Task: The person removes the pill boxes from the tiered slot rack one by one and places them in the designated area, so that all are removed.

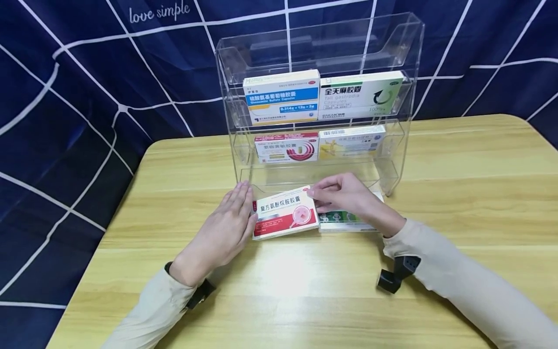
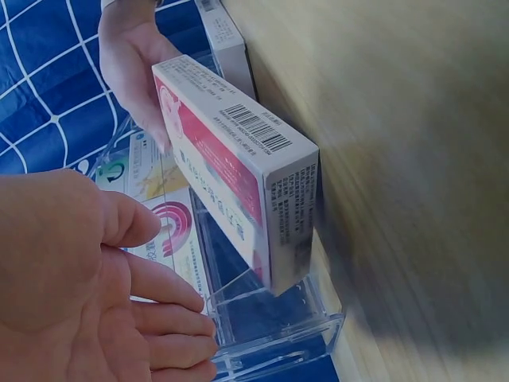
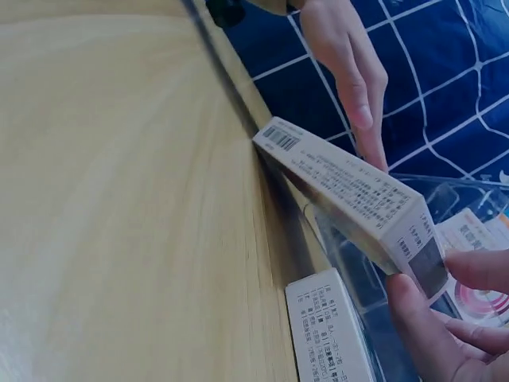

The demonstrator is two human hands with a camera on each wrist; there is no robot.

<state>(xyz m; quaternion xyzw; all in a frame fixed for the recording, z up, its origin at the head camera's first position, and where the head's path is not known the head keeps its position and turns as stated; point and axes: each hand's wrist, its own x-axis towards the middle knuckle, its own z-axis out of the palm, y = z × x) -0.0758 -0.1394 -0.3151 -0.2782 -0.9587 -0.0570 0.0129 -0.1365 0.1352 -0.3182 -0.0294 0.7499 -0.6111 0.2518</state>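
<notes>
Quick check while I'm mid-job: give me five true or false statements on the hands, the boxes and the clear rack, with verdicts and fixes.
1. The right hand pinches one end of the red and white box. True.
2. The left hand is curled tightly round that box. False: its fingers are extended beside the box's left end.
3. The clear rack stands beyond the red and white box. True.
4. The blue and white box stands in the rack's lower row. False: it stands in the row above the pink and white box.
5. The white box with green print lies right of the red and white box. True.
</notes>
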